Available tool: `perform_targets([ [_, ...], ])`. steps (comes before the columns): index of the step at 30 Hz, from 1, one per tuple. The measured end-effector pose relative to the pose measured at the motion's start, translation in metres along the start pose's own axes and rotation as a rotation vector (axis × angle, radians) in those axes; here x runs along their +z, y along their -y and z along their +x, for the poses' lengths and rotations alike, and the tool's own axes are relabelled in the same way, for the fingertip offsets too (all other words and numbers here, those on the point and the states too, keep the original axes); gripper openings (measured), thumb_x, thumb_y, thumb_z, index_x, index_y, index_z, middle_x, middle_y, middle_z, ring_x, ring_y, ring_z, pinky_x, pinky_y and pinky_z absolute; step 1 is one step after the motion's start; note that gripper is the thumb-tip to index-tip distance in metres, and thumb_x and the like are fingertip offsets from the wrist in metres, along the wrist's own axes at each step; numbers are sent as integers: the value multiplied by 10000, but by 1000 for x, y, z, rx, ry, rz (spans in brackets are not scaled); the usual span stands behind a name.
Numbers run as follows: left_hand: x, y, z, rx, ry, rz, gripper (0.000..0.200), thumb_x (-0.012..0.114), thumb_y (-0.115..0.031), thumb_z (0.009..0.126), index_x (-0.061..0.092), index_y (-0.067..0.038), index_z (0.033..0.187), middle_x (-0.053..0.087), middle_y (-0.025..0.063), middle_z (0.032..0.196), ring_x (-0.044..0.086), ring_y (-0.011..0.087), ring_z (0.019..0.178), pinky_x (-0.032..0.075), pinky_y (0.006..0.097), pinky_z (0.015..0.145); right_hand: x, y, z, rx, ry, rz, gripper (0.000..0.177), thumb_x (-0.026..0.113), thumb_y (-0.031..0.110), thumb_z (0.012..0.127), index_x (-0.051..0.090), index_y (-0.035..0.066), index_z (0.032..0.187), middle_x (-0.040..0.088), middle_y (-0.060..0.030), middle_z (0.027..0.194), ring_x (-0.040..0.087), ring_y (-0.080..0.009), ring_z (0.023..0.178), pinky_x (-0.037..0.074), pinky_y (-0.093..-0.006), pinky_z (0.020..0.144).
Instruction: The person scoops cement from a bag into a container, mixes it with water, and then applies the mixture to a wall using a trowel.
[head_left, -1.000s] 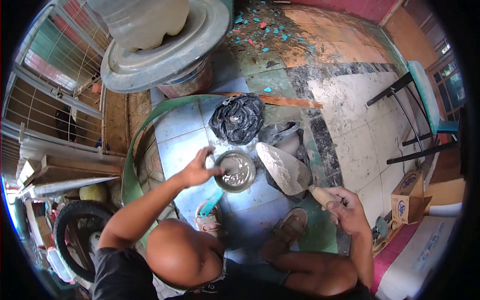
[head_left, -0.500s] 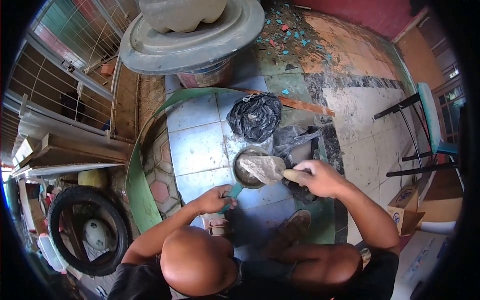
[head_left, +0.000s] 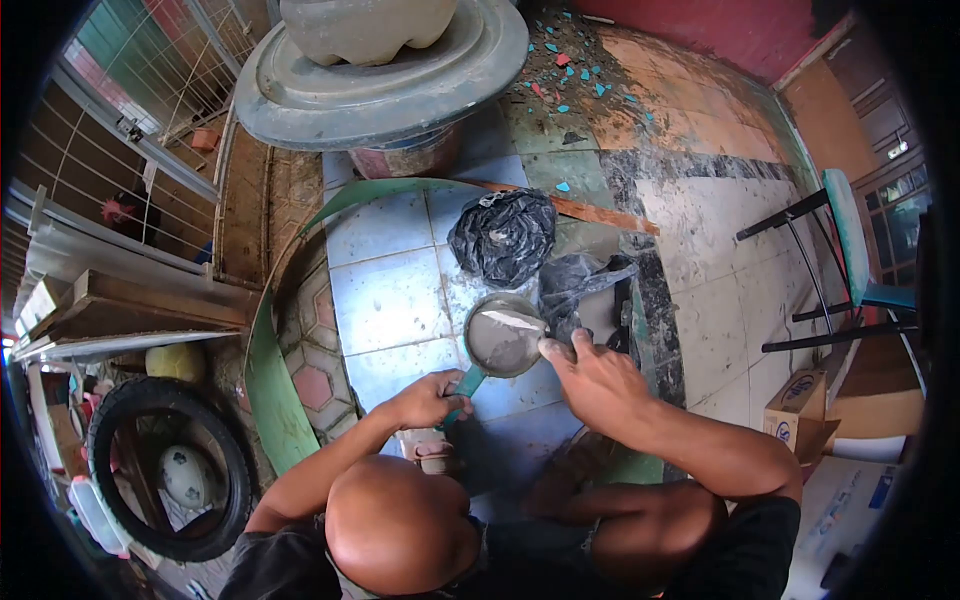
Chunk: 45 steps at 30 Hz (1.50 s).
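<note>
My left hand (head_left: 432, 399) is closed round the green handle (head_left: 467, 384) of a round pan, low over the blue tiles. Grey material (head_left: 497, 345) lies inside the pan. Over its right rim, my right hand (head_left: 590, 375) grips the trowel by its handle, fingers wrapped round it. The trowel blade (head_left: 512, 321) is tilted edge-up inside the pan, seen as a thin pale strip. Just above the pan sits a crumpled black plastic bag (head_left: 503, 236), and a second dark bag (head_left: 580, 285) lies to its right.
A grey round basin (head_left: 290, 110) rests on a bucket at the top. A green strip (head_left: 268, 375) curves along the left of the tiles. A tyre (head_left: 103, 470) stands at lower left, a chair (head_left: 848, 235) and a cardboard box (head_left: 797, 405) at right.
My right hand has moved left and turned. The trowel blade, earlier flat with a grey powdery load on it, is now tipped on edge, and the load no longer shows on it.
</note>
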<state>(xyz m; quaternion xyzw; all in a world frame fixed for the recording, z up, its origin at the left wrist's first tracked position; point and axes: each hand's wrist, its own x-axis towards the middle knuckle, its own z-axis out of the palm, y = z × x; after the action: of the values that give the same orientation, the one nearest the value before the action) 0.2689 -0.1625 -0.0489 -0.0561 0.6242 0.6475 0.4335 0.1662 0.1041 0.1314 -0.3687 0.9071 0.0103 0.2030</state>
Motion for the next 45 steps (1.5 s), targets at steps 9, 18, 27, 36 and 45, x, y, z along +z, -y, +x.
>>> perform_targets([
  [9, -20, -1, -2, -112, 30, 218, 326, 643, -146, 1021, 577, -34, 1319, 738, 61, 1059, 699, 149, 965, 548, 312, 789, -23, -69, -65, 235, -162, 806, 413, 695, 143, 906, 623, 23, 1295, 720, -174, 1020, 708, -278, 930, 544, -405, 796],
  [18, -45, -108, 15, 73, -273, 915, 773, 771, -479, 877, 523, 3, 1429, 684, 230, 1271, 646, 396, 1206, 495, 439, 1052, -60, -113, -187, 862, -214, 1233, 314, 609, 65, 926, 664, 0, 1228, 683, -71, 924, 549, -78, 661, 456, -253, 588],
  [27, 48, -247, 102, 414, -366, 1131, 803, 753, -485, 883, 500, 12, 1461, 640, 255, 1322, 599, 406, 1271, 457, 429, 1107, 92, -109, -105, 550, -353, 543, 435, 674, 207, 897, 612, 15, 1282, 688, -286, 1146, 695, -456, 985, 557, -509, 868],
  [36, 76, -251, 151, 505, -243, 951, 279, 638, -254, 997, 719, -29, 1142, 677, 245, 1149, 660, 401, 1108, 509, 437, 975, 183, -75, -79, 595, -444, 482, 494, 702, 225, 874, 554, -32, 1269, 633, -271, 1087, 688, -465, 884, 578, -525, 764],
  [45, 82, -268, 152, 618, -253, 940, 296, 647, -264, 1005, 655, 27, 954, 626, 211, 947, 633, 366, 931, 487, 431, 856, 174, -88, -89, 667, -414, 543, 427, 692, 171, 865, 580, -13, 1234, 625, -276, 1154, 666, -477, 971, 561, -531, 834],
])
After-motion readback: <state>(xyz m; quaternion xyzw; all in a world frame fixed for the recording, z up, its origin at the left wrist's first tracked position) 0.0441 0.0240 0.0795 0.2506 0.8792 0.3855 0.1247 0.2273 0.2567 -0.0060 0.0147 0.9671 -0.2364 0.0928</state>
